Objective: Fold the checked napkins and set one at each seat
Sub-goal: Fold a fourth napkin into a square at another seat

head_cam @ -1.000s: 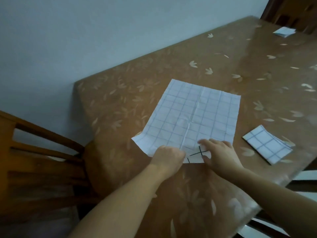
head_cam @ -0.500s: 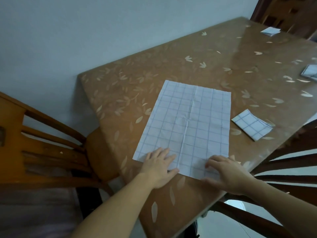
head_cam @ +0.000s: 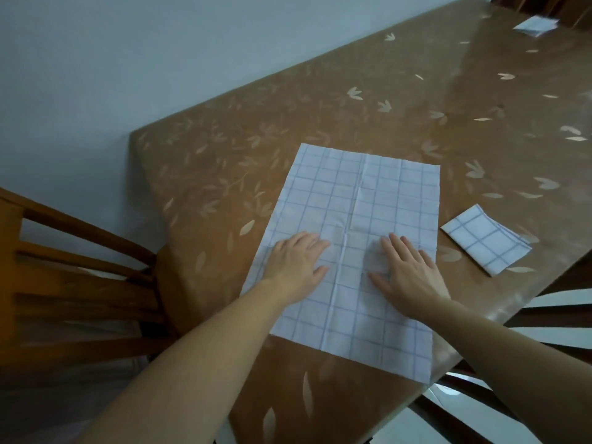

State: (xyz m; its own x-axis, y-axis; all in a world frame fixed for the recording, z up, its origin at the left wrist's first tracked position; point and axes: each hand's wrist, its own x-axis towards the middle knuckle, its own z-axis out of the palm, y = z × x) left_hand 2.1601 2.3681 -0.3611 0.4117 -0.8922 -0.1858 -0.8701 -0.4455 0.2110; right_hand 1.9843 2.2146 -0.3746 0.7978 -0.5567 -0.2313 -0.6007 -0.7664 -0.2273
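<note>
A white napkin with blue checks (head_cam: 362, 200) lies unfolded and flat on the brown table (head_cam: 224, 161), a crease running down its middle. My left hand (head_cam: 296, 261) rests palm down on its left half, fingers spread. On the right half my right hand (head_cam: 408, 274) lies flat in the same way. Neither hand grips the cloth. A folded checked napkin (head_cam: 485, 243) sits on the table to the right of the open one. Another folded napkin (head_cam: 536, 26) lies at the table's far end.
A wooden chair (head_cam: 73, 283) stands at the left end of the table, against the pale wall. Dark chair slats (head_cam: 544, 318) show below the table's near right edge. The tabletop is glossy with a leaf pattern.
Both hands have slid from the napkin's near edge up onto its middle and now lie flat. The napkin lies spread out, and the view has shifted closer.
</note>
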